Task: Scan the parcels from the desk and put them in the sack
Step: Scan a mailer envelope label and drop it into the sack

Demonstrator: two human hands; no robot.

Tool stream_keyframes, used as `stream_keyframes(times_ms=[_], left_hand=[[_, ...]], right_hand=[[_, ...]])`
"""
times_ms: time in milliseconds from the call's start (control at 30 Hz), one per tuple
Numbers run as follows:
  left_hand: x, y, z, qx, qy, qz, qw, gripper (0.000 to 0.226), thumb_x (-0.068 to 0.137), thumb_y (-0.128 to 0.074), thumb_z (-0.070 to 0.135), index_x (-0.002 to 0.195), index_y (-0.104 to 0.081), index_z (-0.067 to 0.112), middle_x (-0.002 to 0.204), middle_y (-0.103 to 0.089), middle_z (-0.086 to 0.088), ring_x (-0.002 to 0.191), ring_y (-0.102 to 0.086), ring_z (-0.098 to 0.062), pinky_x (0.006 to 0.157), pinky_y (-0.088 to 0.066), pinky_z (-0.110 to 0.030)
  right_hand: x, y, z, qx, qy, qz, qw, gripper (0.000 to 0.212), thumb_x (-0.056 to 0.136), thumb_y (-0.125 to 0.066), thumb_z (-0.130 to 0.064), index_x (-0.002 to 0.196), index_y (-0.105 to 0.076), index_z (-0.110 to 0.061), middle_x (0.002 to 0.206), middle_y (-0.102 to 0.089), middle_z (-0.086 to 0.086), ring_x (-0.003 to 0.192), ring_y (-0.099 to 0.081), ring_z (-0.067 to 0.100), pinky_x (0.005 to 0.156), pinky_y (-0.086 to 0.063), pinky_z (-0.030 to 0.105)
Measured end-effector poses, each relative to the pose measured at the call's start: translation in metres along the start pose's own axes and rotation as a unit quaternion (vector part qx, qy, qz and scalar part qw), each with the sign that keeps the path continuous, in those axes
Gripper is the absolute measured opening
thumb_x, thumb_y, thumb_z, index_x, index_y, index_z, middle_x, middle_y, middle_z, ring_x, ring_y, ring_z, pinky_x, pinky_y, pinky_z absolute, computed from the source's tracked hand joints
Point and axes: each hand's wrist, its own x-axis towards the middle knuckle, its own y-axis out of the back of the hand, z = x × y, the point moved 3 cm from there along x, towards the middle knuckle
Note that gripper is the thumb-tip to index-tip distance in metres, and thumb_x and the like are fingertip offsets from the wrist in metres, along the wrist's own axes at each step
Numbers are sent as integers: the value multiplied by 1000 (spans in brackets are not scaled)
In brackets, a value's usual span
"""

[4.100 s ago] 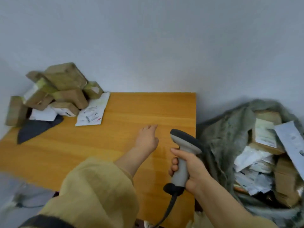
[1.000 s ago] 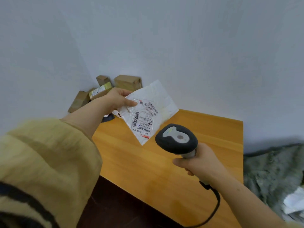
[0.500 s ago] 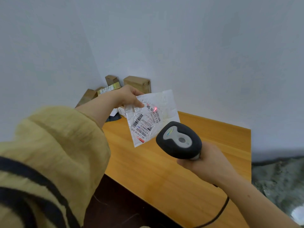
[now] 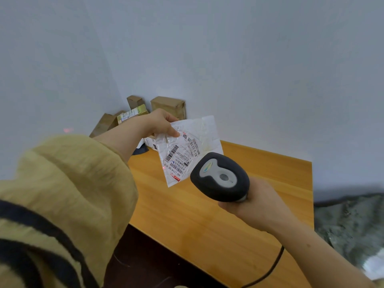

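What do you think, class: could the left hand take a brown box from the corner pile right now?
Probably not yet. The left hand pinches the white parcel, so its fingers are taken. The brown boxes sit just beyond it, nothing between, so once freed it likely could.

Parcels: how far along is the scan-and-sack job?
Done: a white item already lies in the sack. In hand: left hand holds a white mailer, right hand aims the barcode scanner at its label. Left: several cardboard boxes in the desk corner.

white parcel (image 4: 204,129) — label (image 4: 180,161) | "82-33 10" | "642 L714-00 016" — smaller print unreadable
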Motion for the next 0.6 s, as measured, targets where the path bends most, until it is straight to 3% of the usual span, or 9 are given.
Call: stream_keyframes(times_ms=[133, 233, 333, 400, 500, 600], left_hand=[[7, -4, 2, -3, 2, -6, 1000, 36, 79, -72, -1, 112, -68, 13, 95, -70, -4, 83, -68, -20, 70, -59, -32], [17, -10, 3, -20, 10, -13, 1000, 34, 80, -71, -1, 111, -69, 13, 97, -71, -6, 83, -69, -21, 68, -60, -34], [27, -21, 1, -48, 33, -40, 997, 30, 80, -72, 2, 107, -71, 14, 99, -73, -13, 92, -69, -36, 80, -54, -60], [39, -36, 1, -83, 43, -78, 993, 33, 80, -71, 1, 109, -70, 17, 99, -73, -15, 95, -68, -40, 83, -49, -67], [54, -76, 12, -180, 32, -144, 973, 35, 85, -58, -10, 112, -65, 11, 89, -75, -10, 77, -72, -25, 68, -60, -40], [67, -131, 32, -227, 18, -231, 946, 35, 86, -55, -11, 112, -64, 10, 96, -74, -11, 81, -72, -23, 71, -60, -36]], right_hand=[[4, 0, 4, 0, -12, -1, 1000, 17, 82, -70, -30, 96, -61, -26, 87, -66, -9, 86, -63, 12, 81, -56, 38], [8, 1, 8, 49, -24, -2, 998, 15, 81, -73, -27, 89, -60, -24, 77, -67, -4, 74, -64, 13, 72, -57, 35], [13, 0, 25, 198, -62, 17, 978, 14, 82, -74, -24, 87, -63, -16, 65, -68, 5, 55, -60, 14, 61, -53, 31], [17, 2, 50, 322, -107, 80, 937, 13, 83, -73, -17, 91, -66, -9, 70, -72, 9, 56, -60, 20, 61, -55, 33], [17, 10, 108, 492, -196, 190, 827, 20, 82, -73, -7, 101, -66, -6, 85, -68, 17, 72, -62, 28, 62, -59, 40], [-3, 16, 164, 569, -273, 285, 721, 28, 81, -74, -8, 106, -63, -4, 97, -59, 20, 87, -60, 32, 65, -60, 45]])
